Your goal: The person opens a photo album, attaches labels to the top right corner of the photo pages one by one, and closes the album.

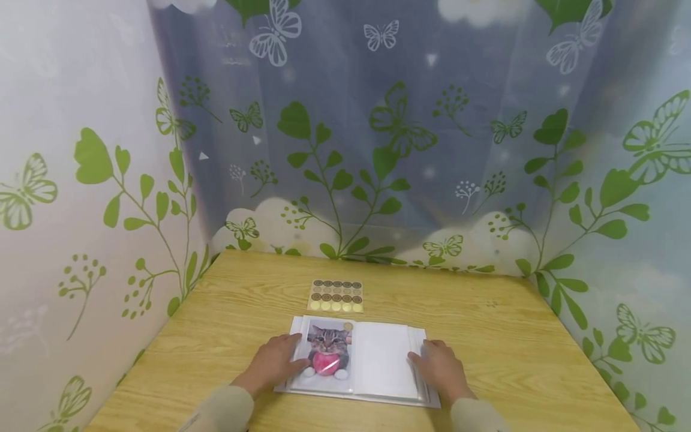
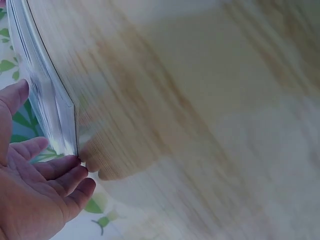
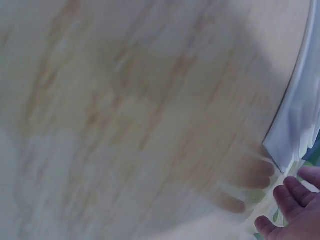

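Note:
A photo album (image 1: 380, 360) lies open flat on the wooden table. Its left page shows a cat picture (image 1: 326, 351) with a pink heart and a small round brown sticker (image 1: 348, 326) near the top right; the right page is white. My left hand (image 1: 274, 362) rests at the album's left edge, thumb over the page border. In the left wrist view its loosely extended fingers (image 2: 62, 177) touch the album's corner. At the opposite edge, my right hand (image 1: 444, 367) lies with the thumb over the page side. The right wrist view shows its fingers (image 3: 295, 192) spread beside the cover corner.
Behind the album lies a sheet of round stickers (image 1: 336, 296), with brown rows and a yellow row. The wooden table (image 1: 486, 336) is bordered by printed curtains (image 1: 345, 150) with green leaves and butterflies at the back and both sides.

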